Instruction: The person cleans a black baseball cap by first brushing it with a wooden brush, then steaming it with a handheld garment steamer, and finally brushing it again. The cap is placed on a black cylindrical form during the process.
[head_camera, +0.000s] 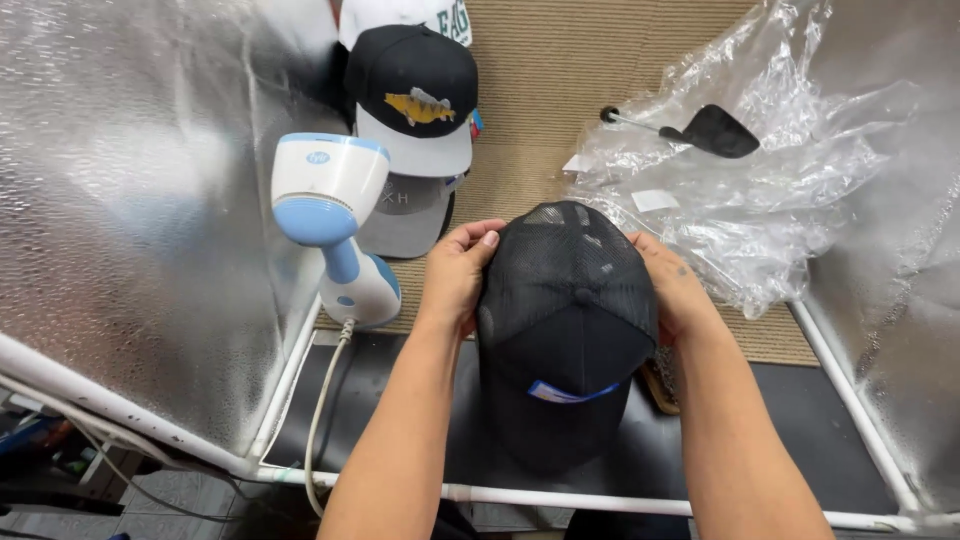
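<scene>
Both hands, left hand and right hand, are gripping the black mesh cap over the dark mat, steamer standing untouched beside it, so steaming looks not started.

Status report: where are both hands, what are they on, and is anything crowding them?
Left hand and right hand grip black mesh cap by its sides. Handheld steamer close beside left hand. Crumpled plastic wrap near right.
</scene>
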